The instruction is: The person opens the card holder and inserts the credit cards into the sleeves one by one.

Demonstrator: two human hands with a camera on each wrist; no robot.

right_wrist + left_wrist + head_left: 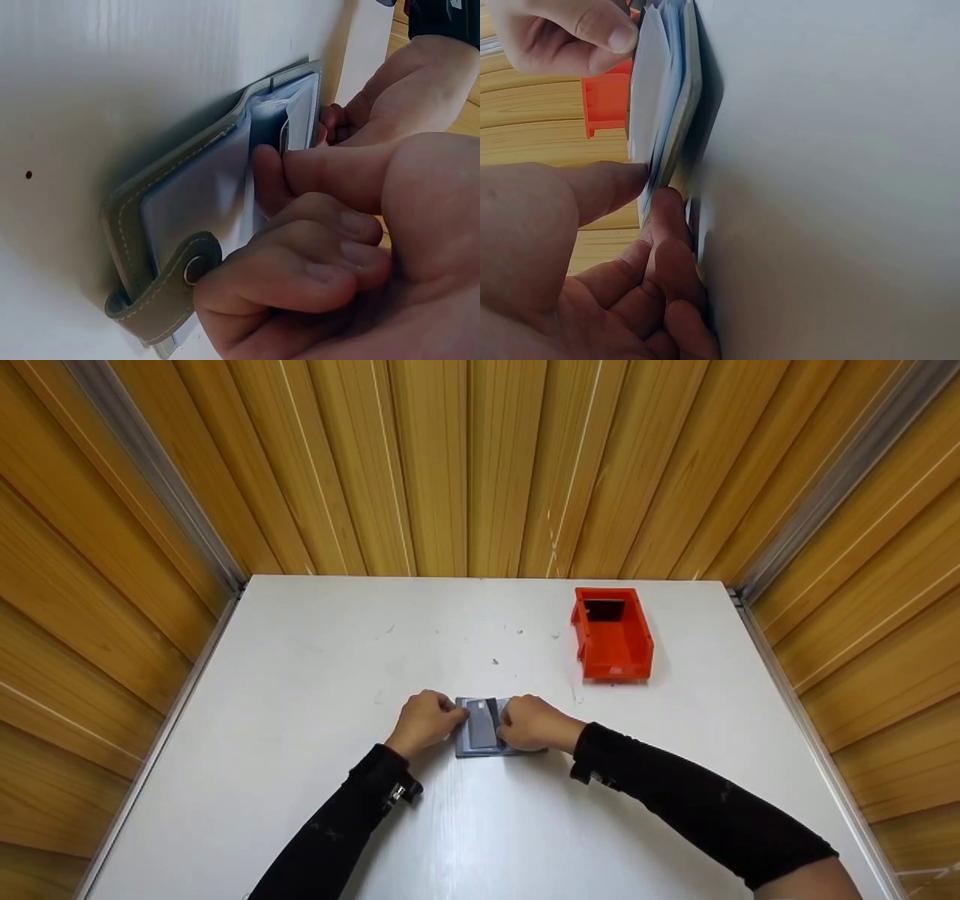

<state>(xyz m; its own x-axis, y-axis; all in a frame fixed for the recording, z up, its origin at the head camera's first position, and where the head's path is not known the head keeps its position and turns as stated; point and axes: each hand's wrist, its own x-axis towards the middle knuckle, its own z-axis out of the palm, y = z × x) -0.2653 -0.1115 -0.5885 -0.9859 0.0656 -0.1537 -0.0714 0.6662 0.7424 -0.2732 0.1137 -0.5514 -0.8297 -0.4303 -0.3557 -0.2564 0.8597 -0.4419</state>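
A grey card holder (pixel 131 217) with clear plastic sleeves and a snap strap (pixel 184 281) lies opened on the white table. My left hand (pixel 426 724) pinches its left edge, thumb on the sleeves and fingers beneath the cover, as the left wrist view shows. A grey card (pixel 481 726) with a small pale square near its top lies over the left half. My right hand (pixel 532 724) is at that card's right side. Close up in the right wrist view, the thumb and index finger of that hand pinch the card's edge at a sleeve's mouth, the other fingers curled.
An open red plastic bin (pixel 616 660) stands at the back right of the white table (pixel 337 652), with a dark patch at its far end. Wood-patterned walls (pixel 480 472) close off the back and both sides. Small dark specks dot the tabletop.
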